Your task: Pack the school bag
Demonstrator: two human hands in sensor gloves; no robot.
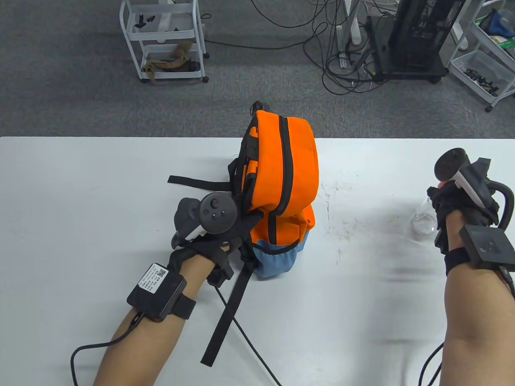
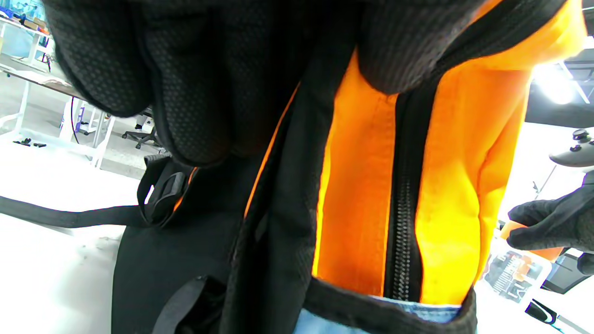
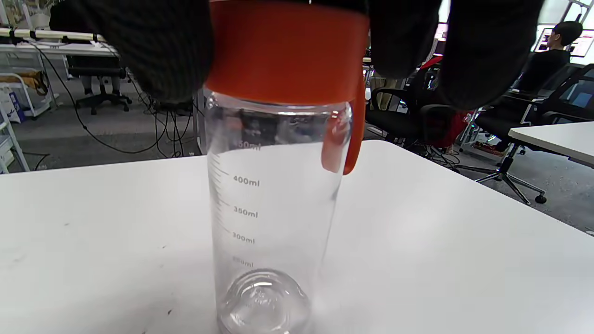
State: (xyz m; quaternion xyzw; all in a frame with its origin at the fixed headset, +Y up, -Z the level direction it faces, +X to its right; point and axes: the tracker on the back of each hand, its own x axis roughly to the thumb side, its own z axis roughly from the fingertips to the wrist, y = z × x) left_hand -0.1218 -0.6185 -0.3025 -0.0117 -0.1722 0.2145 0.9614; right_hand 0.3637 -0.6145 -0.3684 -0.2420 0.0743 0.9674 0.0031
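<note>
Your left hand [image 1: 209, 237] grips backpack [image 1: 281, 177] at table's [image 1: 80, 193] far-edge middle, steadying it upright. Your right hand [image 1: 454, 201] holds clear bottle [image 3: 274, 213] by orange cap [image 3: 287, 51] near right edge, likely bound for blue side pocket [image 1: 277, 261].

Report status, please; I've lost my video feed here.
Left hand grips backpack, zips closed. Right hand holds water bottle by orange lid, upright on table. Nothing lies between them.
</note>
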